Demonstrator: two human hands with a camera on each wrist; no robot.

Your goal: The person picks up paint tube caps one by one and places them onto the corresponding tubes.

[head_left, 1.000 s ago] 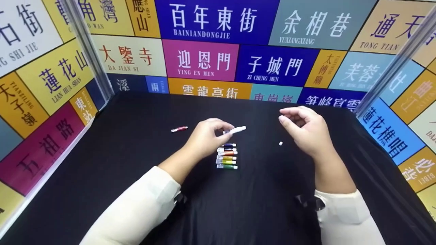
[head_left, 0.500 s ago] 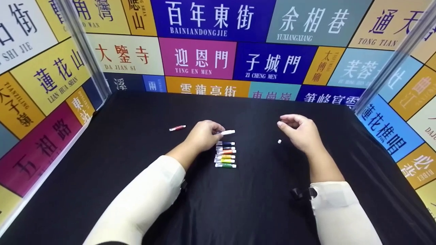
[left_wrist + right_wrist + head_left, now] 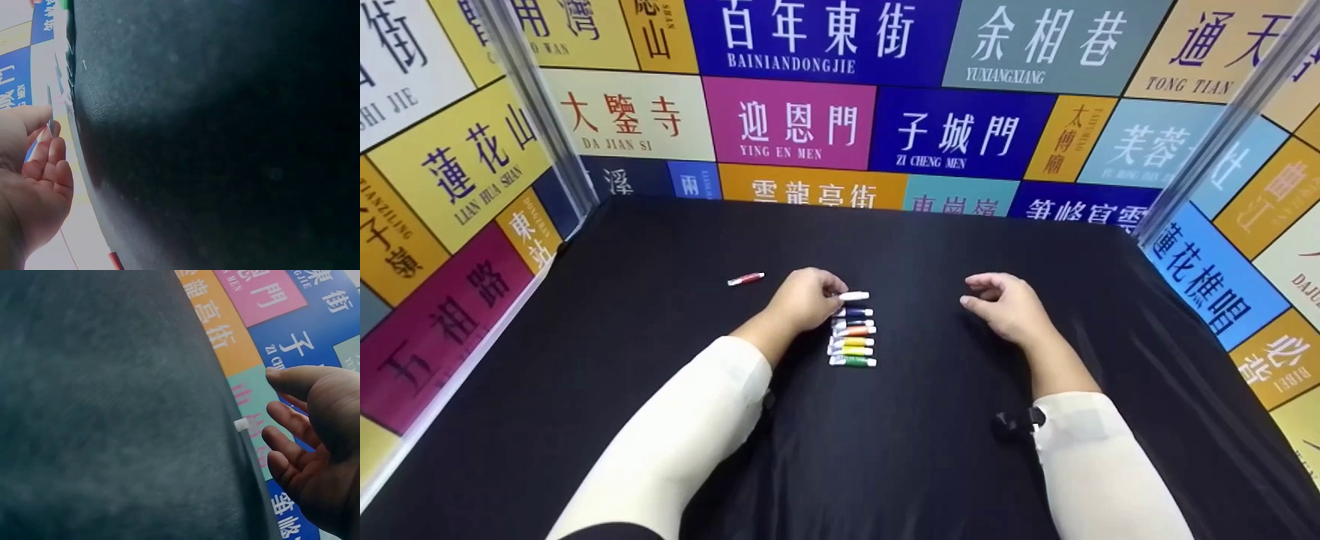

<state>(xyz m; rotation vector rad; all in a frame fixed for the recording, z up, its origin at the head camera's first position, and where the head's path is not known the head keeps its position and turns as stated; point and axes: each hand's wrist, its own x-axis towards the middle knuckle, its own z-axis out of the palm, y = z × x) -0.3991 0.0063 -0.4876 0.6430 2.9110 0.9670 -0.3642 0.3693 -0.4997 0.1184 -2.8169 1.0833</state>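
In the head view my left hand (image 3: 804,298) pinches a small white paint tube (image 3: 853,295) between thumb and fingers, at the far end of a row of paint tubes (image 3: 853,341). The left wrist view also has the left hand (image 3: 39,169), with the tube seen as a thin edge at its fingertips. My right hand (image 3: 1006,309) is held over the black cloth to the right, fingers loosely bent, holding nothing. Close by its fingertips in the right wrist view lies a small white cap-like piece (image 3: 241,424); in the head view the hand hides it.
A red paint tube (image 3: 746,279) lies apart, left of the left hand. Black cloth (image 3: 930,420) covers the table. Panels with large printed characters (image 3: 787,124) stand along the back and sides, with clear posts (image 3: 544,120) at the corners.
The left hand has brought the white tube left and down to the far end of the row. The right hand has come lower, over the small white piece, which was visible before.
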